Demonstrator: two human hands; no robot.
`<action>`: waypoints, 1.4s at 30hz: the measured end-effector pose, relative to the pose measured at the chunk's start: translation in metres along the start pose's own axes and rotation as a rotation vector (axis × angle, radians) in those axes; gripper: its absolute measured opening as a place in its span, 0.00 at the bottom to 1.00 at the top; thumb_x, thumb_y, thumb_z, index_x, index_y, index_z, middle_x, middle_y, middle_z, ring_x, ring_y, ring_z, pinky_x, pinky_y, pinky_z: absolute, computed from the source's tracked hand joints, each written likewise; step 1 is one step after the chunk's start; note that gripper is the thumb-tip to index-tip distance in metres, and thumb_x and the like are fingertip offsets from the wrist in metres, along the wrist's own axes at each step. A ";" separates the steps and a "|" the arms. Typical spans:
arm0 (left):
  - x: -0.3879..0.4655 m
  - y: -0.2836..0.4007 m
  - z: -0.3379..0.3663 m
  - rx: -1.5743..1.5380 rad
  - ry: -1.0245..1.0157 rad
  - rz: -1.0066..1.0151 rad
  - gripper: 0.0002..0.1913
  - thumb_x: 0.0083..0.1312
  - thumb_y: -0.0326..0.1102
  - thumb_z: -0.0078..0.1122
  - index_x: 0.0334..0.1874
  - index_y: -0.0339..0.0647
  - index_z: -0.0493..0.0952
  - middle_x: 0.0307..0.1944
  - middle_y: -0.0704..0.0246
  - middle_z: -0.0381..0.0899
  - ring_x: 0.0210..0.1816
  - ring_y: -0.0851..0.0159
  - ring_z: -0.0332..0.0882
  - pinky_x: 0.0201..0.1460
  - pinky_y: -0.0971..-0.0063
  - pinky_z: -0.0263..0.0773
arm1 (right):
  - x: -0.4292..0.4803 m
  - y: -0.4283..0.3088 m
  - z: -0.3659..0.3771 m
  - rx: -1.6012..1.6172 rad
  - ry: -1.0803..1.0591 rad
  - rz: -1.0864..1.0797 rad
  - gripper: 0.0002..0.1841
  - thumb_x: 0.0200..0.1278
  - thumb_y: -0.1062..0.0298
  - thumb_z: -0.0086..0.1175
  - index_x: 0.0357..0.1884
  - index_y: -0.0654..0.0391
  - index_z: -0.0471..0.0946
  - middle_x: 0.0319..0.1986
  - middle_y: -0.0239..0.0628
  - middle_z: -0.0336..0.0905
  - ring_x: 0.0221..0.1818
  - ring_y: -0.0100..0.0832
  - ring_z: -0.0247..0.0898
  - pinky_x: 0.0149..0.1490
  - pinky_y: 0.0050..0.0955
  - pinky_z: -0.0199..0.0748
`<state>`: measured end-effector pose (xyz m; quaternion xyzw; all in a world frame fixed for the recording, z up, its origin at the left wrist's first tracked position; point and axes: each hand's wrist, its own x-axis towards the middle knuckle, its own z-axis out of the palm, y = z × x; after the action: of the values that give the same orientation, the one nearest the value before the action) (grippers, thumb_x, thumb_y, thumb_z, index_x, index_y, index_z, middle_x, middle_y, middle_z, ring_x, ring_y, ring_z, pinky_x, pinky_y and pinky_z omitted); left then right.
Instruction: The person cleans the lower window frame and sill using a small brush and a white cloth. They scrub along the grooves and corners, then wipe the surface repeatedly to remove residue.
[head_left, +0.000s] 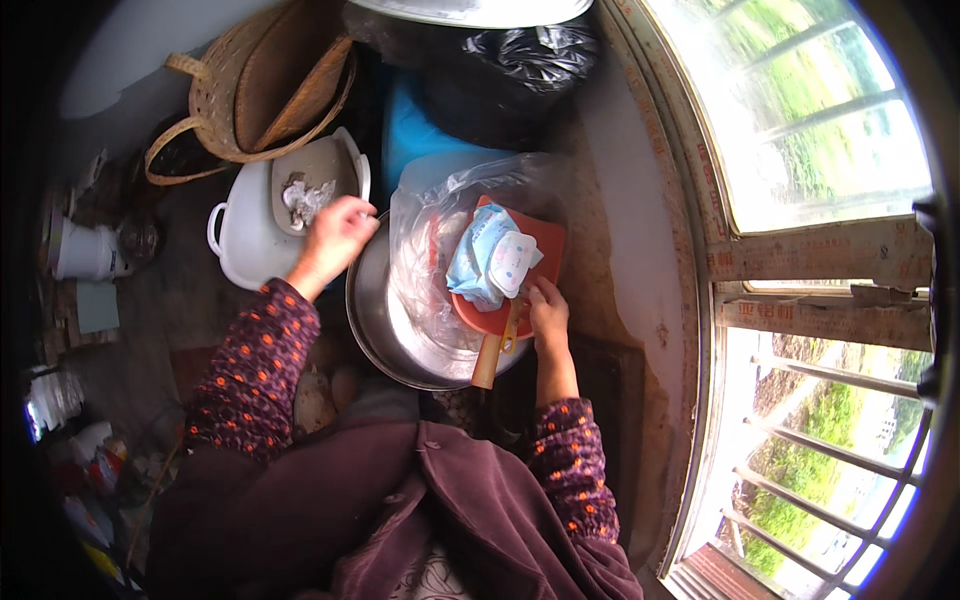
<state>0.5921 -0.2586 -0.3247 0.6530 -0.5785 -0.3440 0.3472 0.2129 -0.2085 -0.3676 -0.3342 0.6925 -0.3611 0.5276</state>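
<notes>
My right hand is at the near right edge of an orange plastic scoop or basin, by a light blue wipes packet with a white lid; whether its fingers grip anything is unclear. Beside the packet are a wooden handle and a yellow handle. They lie over a clear plastic bag and a wide stainless steel basin. My left hand, fingers curled, is over the right side of a white plastic tub, near a grey tray holding crumpled whitish scraps. Its fingertips may hold something small.
A woven basket stands at the far left. Black plastic bags and a blue container are beyond the basin. A barred window runs along the right wall. A white bucket and clutter lie at the left.
</notes>
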 end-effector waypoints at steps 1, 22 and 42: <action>-0.005 0.014 0.022 -0.012 -0.083 0.166 0.12 0.65 0.37 0.71 0.48 0.41 0.85 0.36 0.66 0.86 0.33 0.67 0.82 0.42 0.73 0.79 | 0.010 0.004 0.006 0.154 -0.040 0.113 0.20 0.77 0.68 0.52 0.66 0.66 0.78 0.51 0.43 0.86 0.50 0.33 0.83 0.51 0.32 0.82; 0.007 0.012 0.158 -0.133 -0.307 -0.235 0.15 0.69 0.32 0.58 0.55 0.37 0.83 0.33 0.59 0.88 0.30 0.58 0.88 0.31 0.64 0.83 | 0.034 -0.010 0.057 -0.350 0.265 -0.311 0.17 0.64 0.58 0.67 0.37 0.66 0.83 0.28 0.48 0.82 0.35 0.45 0.81 0.44 0.41 0.77; -0.037 0.319 0.152 -0.530 -0.636 0.537 0.05 0.69 0.23 0.65 0.45 0.37 0.83 0.36 0.70 0.85 0.36 0.71 0.84 0.40 0.77 0.78 | -0.199 -0.134 -0.111 -0.229 0.620 -0.880 0.19 0.60 0.80 0.64 0.55 0.61 0.83 0.46 0.46 0.84 0.43 0.39 0.83 0.44 0.35 0.83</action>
<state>0.2948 -0.2585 -0.1303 0.2325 -0.6962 -0.5602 0.3840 0.1592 -0.0933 -0.1359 -0.5255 0.6453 -0.5513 0.0583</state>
